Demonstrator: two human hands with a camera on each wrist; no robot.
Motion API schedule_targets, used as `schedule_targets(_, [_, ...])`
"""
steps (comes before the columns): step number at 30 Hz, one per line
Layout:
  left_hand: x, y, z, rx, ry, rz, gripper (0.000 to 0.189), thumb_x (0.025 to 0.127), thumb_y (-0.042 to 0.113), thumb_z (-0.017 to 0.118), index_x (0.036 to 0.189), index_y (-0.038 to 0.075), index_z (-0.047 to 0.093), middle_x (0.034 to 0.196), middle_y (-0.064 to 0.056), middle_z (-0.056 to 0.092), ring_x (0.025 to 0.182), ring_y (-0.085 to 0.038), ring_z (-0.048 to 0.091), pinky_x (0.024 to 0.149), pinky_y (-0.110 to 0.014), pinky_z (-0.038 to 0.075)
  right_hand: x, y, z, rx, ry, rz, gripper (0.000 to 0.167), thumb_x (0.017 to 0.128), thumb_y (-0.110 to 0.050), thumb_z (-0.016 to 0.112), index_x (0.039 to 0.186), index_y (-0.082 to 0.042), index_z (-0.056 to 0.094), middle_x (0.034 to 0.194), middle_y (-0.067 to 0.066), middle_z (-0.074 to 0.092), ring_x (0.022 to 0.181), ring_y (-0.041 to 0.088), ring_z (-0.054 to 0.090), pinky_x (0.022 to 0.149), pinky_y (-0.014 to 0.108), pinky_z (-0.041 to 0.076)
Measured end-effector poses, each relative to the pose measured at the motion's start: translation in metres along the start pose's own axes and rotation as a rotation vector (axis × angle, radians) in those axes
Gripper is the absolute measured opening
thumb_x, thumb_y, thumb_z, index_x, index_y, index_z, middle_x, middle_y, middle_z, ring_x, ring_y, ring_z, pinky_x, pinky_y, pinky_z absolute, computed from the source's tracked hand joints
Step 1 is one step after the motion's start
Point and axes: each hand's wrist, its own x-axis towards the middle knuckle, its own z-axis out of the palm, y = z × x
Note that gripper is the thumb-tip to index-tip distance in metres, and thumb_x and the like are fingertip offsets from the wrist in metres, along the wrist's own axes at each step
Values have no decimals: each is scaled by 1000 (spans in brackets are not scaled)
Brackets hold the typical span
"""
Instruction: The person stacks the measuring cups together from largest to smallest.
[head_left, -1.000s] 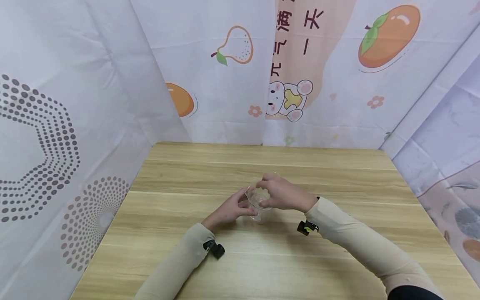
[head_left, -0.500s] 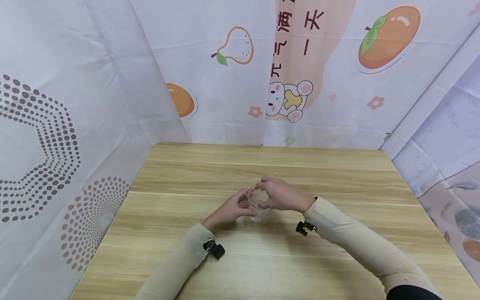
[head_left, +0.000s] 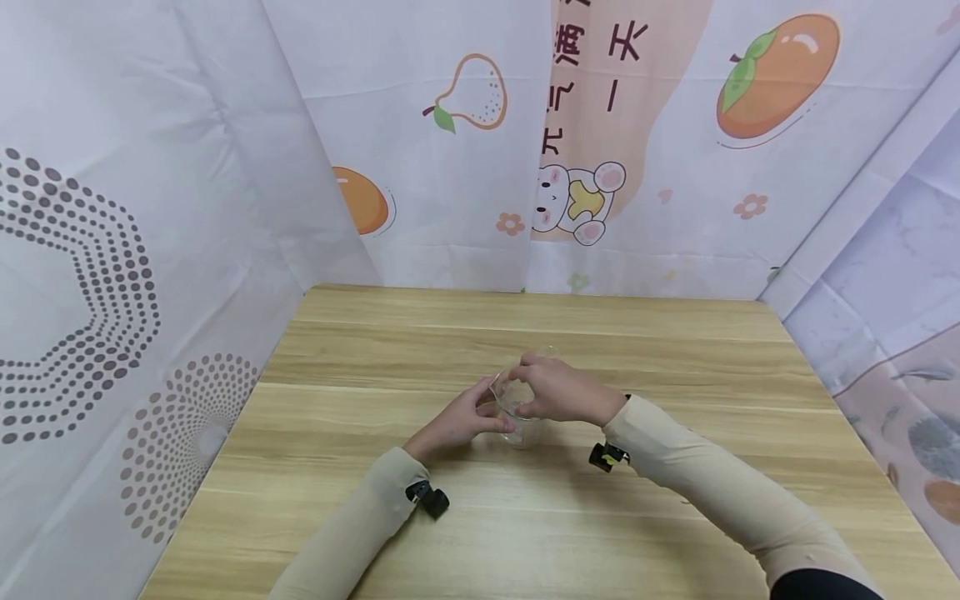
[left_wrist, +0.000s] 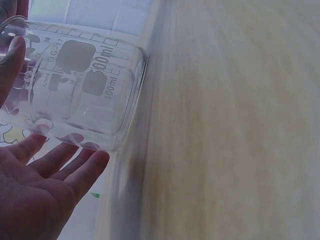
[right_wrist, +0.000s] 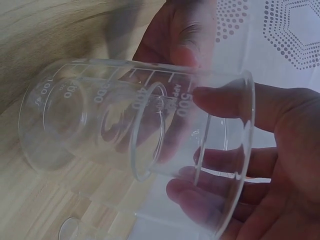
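A large clear glass beaker, marked 500ml, stands on the table in front of me. A smaller beaker, marked 100ml, is nested inside it. A third, marked 50ml, shows through the glass. My left hand holds the large beaker from the left, thumb on the near side and fingers round the other. My right hand reaches over the rim, with thumb and fingers inside the large beaker. They pinch what appears to be the small beaker's rim; overlapping glass blurs the contact.
Another clear glass vessel stands on the table just behind the right hand, mostly hidden. The wooden table is bordered by printed curtains at the back and both sides. Black wrist cameras sit on the sleeves.
My right hand and forearm have shifted very slightly left and down at the beaker. The left hand and the large beaker stay in place.
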Motion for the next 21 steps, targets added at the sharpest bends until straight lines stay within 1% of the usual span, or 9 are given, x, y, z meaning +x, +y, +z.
schedule_targets(8, [0,1,0,-22,-20,25,82,88,15,72,154,26,24,152,-8,42,131,-30,53,107,-41,47,2,0,1,-13,-5,-21,46,81,-19,78,121,0,65,111,15,65,90,20,64,81,34,57])
schedule_targets(11, [0,1,0,-24,-23,25,83,88,14,72,154,25,24,151,-9,43,128,-30,56,106,-40,48,3,0,3,-20,-6,-21,47,81,-20,79,121,0,65,112,15,65,90,21,64,82,35,57])
schedule_targets(14, [1,1,0,-13,-11,19,83,87,16,74,154,25,25,151,-8,43,130,-30,53,108,-41,47,3,0,3,-19,-11,-18,47,81,-20,79,122,0,65,112,15,65,91,21,64,83,36,57])
schedule_targets(18, [0,3,0,7,9,6,85,86,20,75,154,25,25,154,-6,40,138,-29,46,112,-44,42,4,0,3,-24,-25,-13,47,81,-20,79,122,-1,65,111,14,65,94,22,64,85,37,57])
schedule_targets(21, [0,2,0,11,2,3,84,86,20,75,154,24,25,154,-7,40,137,-31,46,112,-45,42,4,0,4,-38,-38,-14,47,81,-20,79,122,-2,65,109,14,66,93,23,64,86,38,57])
